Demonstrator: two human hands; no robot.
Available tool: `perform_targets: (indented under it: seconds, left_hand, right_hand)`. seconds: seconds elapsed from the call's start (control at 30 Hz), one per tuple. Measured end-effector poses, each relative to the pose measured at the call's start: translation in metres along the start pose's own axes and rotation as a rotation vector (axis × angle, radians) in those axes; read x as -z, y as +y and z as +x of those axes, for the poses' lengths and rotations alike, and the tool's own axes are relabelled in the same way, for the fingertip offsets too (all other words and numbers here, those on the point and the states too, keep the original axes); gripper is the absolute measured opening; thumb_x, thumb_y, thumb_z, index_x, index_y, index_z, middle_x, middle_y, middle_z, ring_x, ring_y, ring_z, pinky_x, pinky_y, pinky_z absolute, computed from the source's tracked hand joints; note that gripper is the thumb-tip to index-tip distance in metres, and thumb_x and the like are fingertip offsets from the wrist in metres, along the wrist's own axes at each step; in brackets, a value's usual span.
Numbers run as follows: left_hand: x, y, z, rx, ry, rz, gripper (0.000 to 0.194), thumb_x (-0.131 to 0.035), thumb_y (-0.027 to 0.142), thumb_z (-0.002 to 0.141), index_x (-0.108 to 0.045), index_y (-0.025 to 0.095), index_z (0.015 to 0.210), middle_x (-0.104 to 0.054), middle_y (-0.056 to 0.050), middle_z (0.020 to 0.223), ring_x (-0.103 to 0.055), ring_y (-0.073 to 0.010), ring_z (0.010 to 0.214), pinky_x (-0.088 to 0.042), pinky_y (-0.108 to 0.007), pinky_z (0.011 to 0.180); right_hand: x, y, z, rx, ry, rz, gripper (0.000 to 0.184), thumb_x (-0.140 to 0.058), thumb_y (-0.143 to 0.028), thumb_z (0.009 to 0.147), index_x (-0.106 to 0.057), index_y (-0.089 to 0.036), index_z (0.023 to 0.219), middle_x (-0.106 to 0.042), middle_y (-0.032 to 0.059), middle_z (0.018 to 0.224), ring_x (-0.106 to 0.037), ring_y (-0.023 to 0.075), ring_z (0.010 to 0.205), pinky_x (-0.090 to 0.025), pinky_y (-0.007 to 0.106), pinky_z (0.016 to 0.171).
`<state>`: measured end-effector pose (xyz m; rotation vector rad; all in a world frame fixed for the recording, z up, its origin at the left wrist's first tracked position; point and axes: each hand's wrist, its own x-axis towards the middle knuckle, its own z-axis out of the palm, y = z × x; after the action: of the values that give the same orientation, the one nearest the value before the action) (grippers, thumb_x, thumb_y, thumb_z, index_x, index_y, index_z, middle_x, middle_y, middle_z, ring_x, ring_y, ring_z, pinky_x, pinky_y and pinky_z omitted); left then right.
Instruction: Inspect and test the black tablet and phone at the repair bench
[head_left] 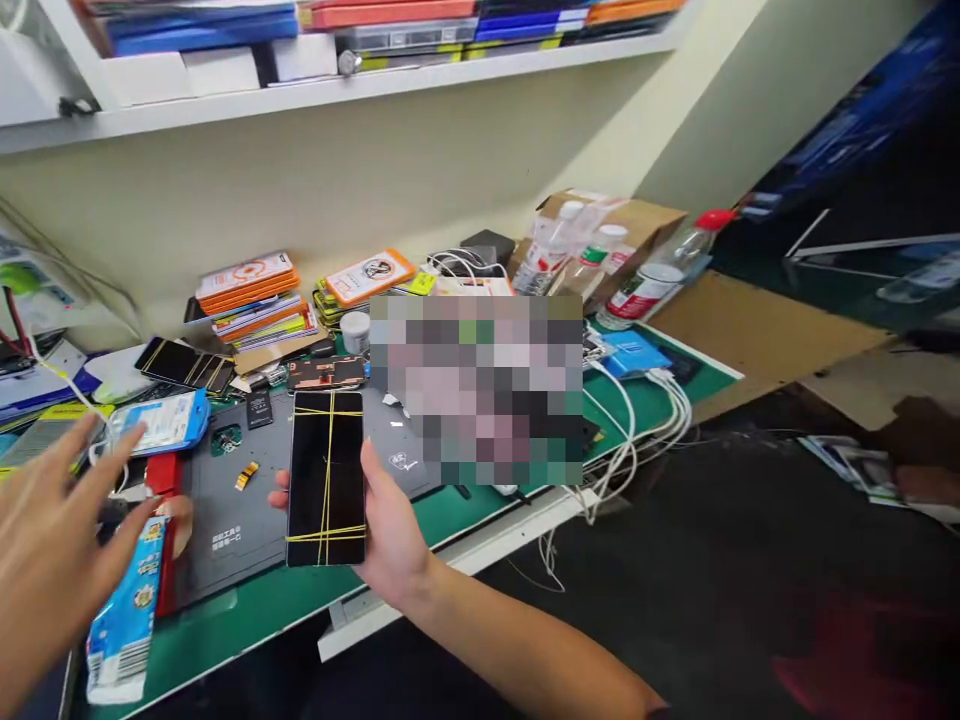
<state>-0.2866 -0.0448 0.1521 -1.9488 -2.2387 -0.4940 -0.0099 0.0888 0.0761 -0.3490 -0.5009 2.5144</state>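
My right hand [390, 530] grips a black phone [326, 478] bound with yellow rubber bands, holding it upright over the dark grey work mat [240, 530]. Fingertips show at the phone's left edge, the thumb at its right edge. My left hand [52, 540] hovers at the lower left with its fingers spread and nothing in it, near a blue and white packet [124, 620] and a blue-cased phone [163, 422]. A small yellow part [246, 475] lies on the mat.
The green bench mat [285, 600] carries stacks of orange boxes [251, 295], loose phones [184, 363], white cables [637, 430], plastic bottles [652, 280] and a cardboard box [637, 225]. A blurred patch covers the bench's middle. A shelf [337, 90] runs above; dark floor lies to the right.
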Motion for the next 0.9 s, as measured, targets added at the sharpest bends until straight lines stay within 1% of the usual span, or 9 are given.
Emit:
perform_targets:
  seconds: [0.07,0.1,0.17,0.2,0.23,0.37,0.47,0.67,0.9]
  left_hand:
    - [-0.011,0.042,-0.003,0.052,0.043,0.021,0.064,-0.053,0.055,0.093,-0.036,0.064,0.154,-0.012,0.031,0.171,-0.031,-0.0495,0.152,-0.016,-0.07,0.127]
    - [-0.017,0.064,-0.004,0.079,0.057,-0.033,0.056,-0.057,0.055,0.092,-0.052,0.06,0.147,-0.032,0.023,0.168,-0.044,-0.0468,0.145,-0.027,-0.069,0.124]
    - [-0.029,0.109,-0.005,0.176,0.039,-0.255,0.036,-0.067,0.056,0.086,-0.076,0.044,0.119,-0.07,0.003,0.137,-0.064,-0.0417,0.123,-0.045,-0.064,0.113]
    - [-0.036,0.13,-0.007,0.291,0.018,-0.392,0.033,-0.068,0.058,0.086,-0.079,0.038,0.11,-0.077,-0.002,0.123,-0.069,-0.0405,0.113,-0.051,-0.06,0.106]
    - [-0.044,0.151,-0.008,0.428,-0.005,-0.541,0.037,-0.067,0.06,0.088,-0.079,0.036,0.112,-0.078,-0.005,0.121,-0.07,-0.0393,0.112,-0.054,-0.055,0.103]
    - [-0.079,0.208,-0.015,0.761,0.034,-1.06,0.069,-0.075,0.078,0.072,-0.077,0.027,0.118,-0.073,-0.01,0.133,-0.058,-0.0394,0.138,-0.047,-0.046,0.117]
    - [-0.1,0.221,-0.017,0.888,0.014,-1.203,0.08,-0.09,0.072,0.058,-0.075,0.02,0.116,-0.074,-0.015,0.131,-0.052,-0.043,0.142,-0.038,-0.053,0.123]
    - [-0.121,0.219,-0.023,1.006,-0.047,-1.248,0.086,-0.095,0.071,0.05,-0.072,0.018,0.114,-0.077,-0.017,0.12,-0.064,-0.0466,0.128,-0.043,-0.063,0.117]
    - [-0.138,0.225,-0.025,1.032,0.009,-1.19,0.09,-0.094,0.072,0.05,-0.072,0.017,0.118,-0.08,-0.015,0.107,-0.072,-0.0429,0.115,-0.057,-0.054,0.103]
  right_hand:
    - [0.004,-0.005,-0.008,-0.006,0.008,-0.013,0.08,-0.039,-0.08,0.099,-0.068,-0.015,0.135,-0.074,0.0152,0.127,-0.072,0.0284,0.114,-0.051,0.044,0.105]
    - [0.005,-0.008,-0.011,-0.016,0.016,-0.021,0.081,-0.039,-0.08,0.098,-0.068,-0.015,0.134,-0.075,0.015,0.125,-0.072,0.0284,0.115,-0.052,0.044,0.104]
    - [0.006,-0.013,-0.017,-0.046,0.042,-0.043,0.082,-0.04,-0.082,0.096,-0.07,-0.014,0.131,-0.077,0.0143,0.119,-0.071,0.0287,0.114,-0.054,0.044,0.101]
    - [0.006,-0.014,-0.019,-0.059,0.054,-0.051,0.082,-0.041,-0.083,0.095,-0.072,-0.014,0.128,-0.078,0.014,0.115,-0.072,0.029,0.112,-0.055,0.044,0.099]
    - [0.006,-0.016,-0.022,-0.069,0.059,-0.052,0.083,-0.043,-0.084,0.094,-0.073,-0.014,0.126,-0.078,0.0138,0.113,-0.072,0.0294,0.111,-0.055,0.045,0.099]
    - [0.003,-0.018,-0.035,-0.047,0.041,-0.011,0.078,-0.054,-0.081,0.091,-0.074,-0.015,0.125,-0.079,0.0127,0.109,-0.071,0.0311,0.114,-0.054,0.048,0.103]
    - [0.004,-0.023,-0.043,0.021,0.035,-0.041,0.074,-0.06,-0.079,0.09,-0.074,-0.015,0.127,-0.078,0.013,0.11,-0.07,0.032,0.117,-0.052,0.049,0.105]
    - [0.018,-0.035,-0.052,0.117,0.026,-0.32,0.07,-0.058,-0.079,0.091,-0.077,-0.016,0.117,-0.076,0.0102,0.107,-0.064,0.0321,0.119,-0.045,0.048,0.111]
    - [0.034,-0.042,-0.059,0.173,0.053,-0.531,0.065,-0.052,-0.078,0.094,-0.075,-0.018,0.099,-0.068,0.0078,0.101,-0.058,0.0274,0.106,-0.042,0.043,0.105]
